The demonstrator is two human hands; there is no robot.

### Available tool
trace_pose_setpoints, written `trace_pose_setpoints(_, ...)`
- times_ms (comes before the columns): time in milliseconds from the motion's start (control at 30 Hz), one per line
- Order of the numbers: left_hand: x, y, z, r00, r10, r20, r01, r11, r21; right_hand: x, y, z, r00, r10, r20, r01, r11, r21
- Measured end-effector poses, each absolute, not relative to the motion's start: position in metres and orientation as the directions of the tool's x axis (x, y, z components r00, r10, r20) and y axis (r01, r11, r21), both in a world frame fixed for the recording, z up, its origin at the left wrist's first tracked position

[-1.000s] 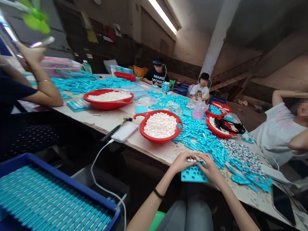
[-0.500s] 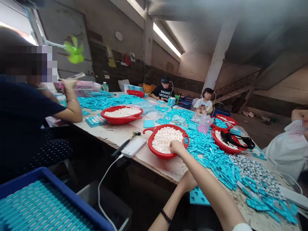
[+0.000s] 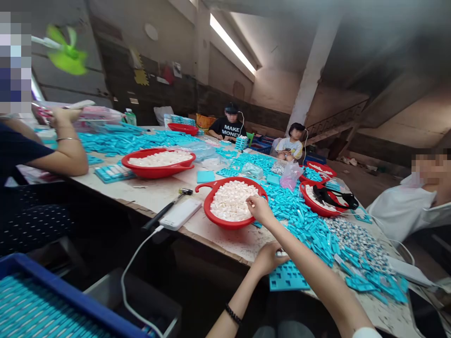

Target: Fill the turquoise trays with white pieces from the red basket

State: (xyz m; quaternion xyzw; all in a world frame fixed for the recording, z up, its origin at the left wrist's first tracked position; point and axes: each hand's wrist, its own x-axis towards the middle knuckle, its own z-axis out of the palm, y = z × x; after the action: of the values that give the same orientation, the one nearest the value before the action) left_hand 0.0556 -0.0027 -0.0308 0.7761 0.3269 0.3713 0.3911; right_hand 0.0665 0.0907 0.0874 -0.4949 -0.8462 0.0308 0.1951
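Note:
My right hand is over the right side of a red basin heaped with small white pieces. Its thumb and fingers are pinched together; what they hold, if anything, is too small to make out. My left hand, below a black beaded bracelet, is closed at the upper left of a blue tray with square recesses. White pieces show beside its fingers. My right forearm crosses in front and hides part of the tray.
Left of the basin lie a white power bank with a cable and a hammer. Loose blue parts cover the table's right side. Another red basin stands left. A blue crate is low left. Other people sit around the table.
My right hand has lifted slightly from the white pieces toward the basin's right side. The view has turned to the right, and more of the blue tray and my left hand shows.

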Motion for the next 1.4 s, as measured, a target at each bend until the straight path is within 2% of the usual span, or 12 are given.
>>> trace_pose_setpoints(133, 0.056, -0.001, -0.027, 0.447, 0.831, 0.331, 0.157, -0.437, 0.886, 0.141, 0.064, 0.072, -0.335, 0.823, 0.459, 0.755, 0.526, -0.392)
trace_pose_setpoints(200, 0.055, 0.0, -0.024, 0.459, 0.821, 0.34, 0.155, -0.451, 0.879, 0.184, 0.042, 0.058, -0.272, 0.834, 0.48, 0.762, 0.491, -0.422)
trace_pose_setpoints(400, 0.052, 0.0, -0.019, 0.504, 0.8, 0.327, 0.155, -0.456, 0.876, 0.266, -0.035, 0.006, -0.174, 0.917, 0.36, 0.933, 0.271, -0.237)
trace_pose_setpoints(533, 0.052, 0.0, -0.02, 0.492, 0.803, 0.336, 0.172, -0.468, 0.867, 0.274, -0.062, -0.001, -0.303, 0.913, 0.271, 0.92, 0.355, -0.167)
trace_pose_setpoints(633, 0.053, 0.001, -0.022, 0.492, 0.805, 0.332, 0.158, -0.458, 0.875, 0.273, -0.066, 0.01, -0.394, 0.899, 0.191, 0.887, 0.426, -0.177)
trace_pose_setpoints(733, 0.053, 0.001, -0.022, 0.494, 0.807, 0.325, 0.154, -0.449, 0.88, 0.275, -0.062, 0.017, -0.403, 0.899, 0.172, 0.856, 0.437, -0.277)
trace_pose_setpoints(867, 0.053, 0.0, -0.02, 0.489, 0.811, 0.322, 0.166, -0.448, 0.878, 0.282, -0.047, 0.016, -0.32, 0.932, 0.172, 0.751, 0.36, -0.554)
trace_pose_setpoints(933, 0.053, 0.0, -0.02, 0.486, 0.812, 0.323, 0.169, -0.449, 0.877, 0.285, -0.039, 0.016, -0.309, 0.941, 0.139, 0.687, 0.322, -0.652)
trace_pose_setpoints(1033, 0.052, -0.001, -0.021, 0.487, 0.808, 0.332, 0.17, -0.46, 0.872, 0.287, -0.029, 0.021, -0.33, 0.936, 0.123, 0.623, 0.313, -0.717)
trace_pose_setpoints(1200, 0.056, -0.001, -0.016, 0.473, 0.836, 0.28, 0.281, -0.444, 0.851, 0.29, -0.018, 0.02, -0.204, 0.972, 0.113, 0.549, 0.21, -0.809)
trace_pose_setpoints(1400, 0.071, -0.008, 0.007, 0.479, 0.852, 0.211, 0.559, -0.481, 0.675, 0.297, -0.021, -0.002, -0.105, 0.993, 0.049, 0.365, 0.084, -0.927)
